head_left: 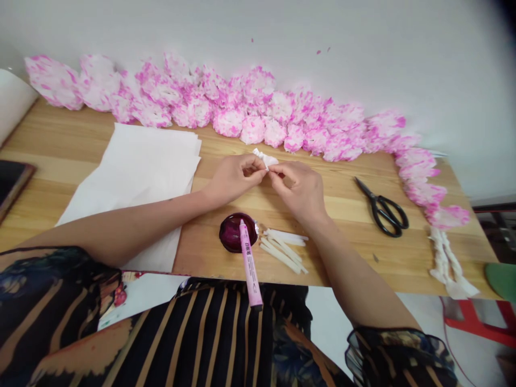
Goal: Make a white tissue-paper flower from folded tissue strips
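My left hand (237,176) and my right hand (300,188) meet over the middle of the table, thumbs and fingertips pinched together. Between them is a small piece of crumpled white paper (266,158), gathered where the fingertips close on it. Its lower end is mostly hidden by my fingers. Nearer to me, a pink marker pen (250,269) rests with its tip on a small dish of dark purple liquid (230,236) and its other end over the table edge. Several white sticks (284,251) lie to the right of the dish.
A stack of white paper sheets (149,156) lies under my left forearm. Black-handled scissors (382,208) are at the right. Pink and white paper flowers (258,88) line the wall, and twisted white paper pieces (449,263) lie at the right edge. A phone (14,183) sits far left.
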A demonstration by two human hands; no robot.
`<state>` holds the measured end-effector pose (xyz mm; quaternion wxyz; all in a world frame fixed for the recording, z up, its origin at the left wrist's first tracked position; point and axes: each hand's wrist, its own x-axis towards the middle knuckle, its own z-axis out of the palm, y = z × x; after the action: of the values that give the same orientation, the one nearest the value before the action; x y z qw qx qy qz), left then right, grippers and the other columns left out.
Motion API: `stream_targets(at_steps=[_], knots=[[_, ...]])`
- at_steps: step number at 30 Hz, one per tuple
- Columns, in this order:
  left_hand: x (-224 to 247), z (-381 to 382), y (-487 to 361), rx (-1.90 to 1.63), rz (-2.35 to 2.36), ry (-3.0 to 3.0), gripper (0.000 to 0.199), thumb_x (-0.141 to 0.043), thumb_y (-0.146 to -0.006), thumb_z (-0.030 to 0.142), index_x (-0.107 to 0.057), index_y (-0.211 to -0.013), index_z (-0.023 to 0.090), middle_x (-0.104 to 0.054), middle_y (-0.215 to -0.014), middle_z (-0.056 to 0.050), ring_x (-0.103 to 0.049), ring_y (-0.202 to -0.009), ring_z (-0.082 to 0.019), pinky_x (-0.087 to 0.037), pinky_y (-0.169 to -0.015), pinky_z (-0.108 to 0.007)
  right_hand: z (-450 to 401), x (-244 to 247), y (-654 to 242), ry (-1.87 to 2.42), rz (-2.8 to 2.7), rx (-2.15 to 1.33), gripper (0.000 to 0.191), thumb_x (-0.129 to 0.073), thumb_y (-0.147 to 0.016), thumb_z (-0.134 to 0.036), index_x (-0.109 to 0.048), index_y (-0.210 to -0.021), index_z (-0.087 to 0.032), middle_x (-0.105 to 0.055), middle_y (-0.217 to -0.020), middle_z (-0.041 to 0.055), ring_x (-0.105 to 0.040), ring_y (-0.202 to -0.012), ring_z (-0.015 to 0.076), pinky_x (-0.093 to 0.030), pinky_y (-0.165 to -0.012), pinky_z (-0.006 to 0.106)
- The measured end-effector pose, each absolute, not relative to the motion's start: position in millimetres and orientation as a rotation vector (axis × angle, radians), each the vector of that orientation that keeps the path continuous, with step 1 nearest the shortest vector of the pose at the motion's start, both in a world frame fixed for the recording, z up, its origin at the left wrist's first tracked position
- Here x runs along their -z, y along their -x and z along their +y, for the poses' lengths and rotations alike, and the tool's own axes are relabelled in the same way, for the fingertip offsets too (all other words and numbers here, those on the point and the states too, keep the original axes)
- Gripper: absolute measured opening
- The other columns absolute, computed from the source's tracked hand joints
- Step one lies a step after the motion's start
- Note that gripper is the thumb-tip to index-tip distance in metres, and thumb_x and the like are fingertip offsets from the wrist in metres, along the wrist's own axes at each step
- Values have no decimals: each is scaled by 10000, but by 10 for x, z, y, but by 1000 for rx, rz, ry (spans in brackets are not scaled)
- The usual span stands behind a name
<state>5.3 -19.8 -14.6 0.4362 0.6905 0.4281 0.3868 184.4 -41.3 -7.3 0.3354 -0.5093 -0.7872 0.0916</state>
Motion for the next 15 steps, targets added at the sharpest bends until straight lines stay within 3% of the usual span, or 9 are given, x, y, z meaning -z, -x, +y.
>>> stream_targets(at_steps=[15], knots=[[118,-201,-47,-962,1073,-1740,119,-588,-815,247,-622,-752,152,-651,-729,1,-546,-666,-100,-402,-637,-221,-424,38,-1813,1375,-1857,-538,128,-628,-837,-253,-748,-848,-210,-761,-840,7,-675,-762,166,-494,-728,289]])
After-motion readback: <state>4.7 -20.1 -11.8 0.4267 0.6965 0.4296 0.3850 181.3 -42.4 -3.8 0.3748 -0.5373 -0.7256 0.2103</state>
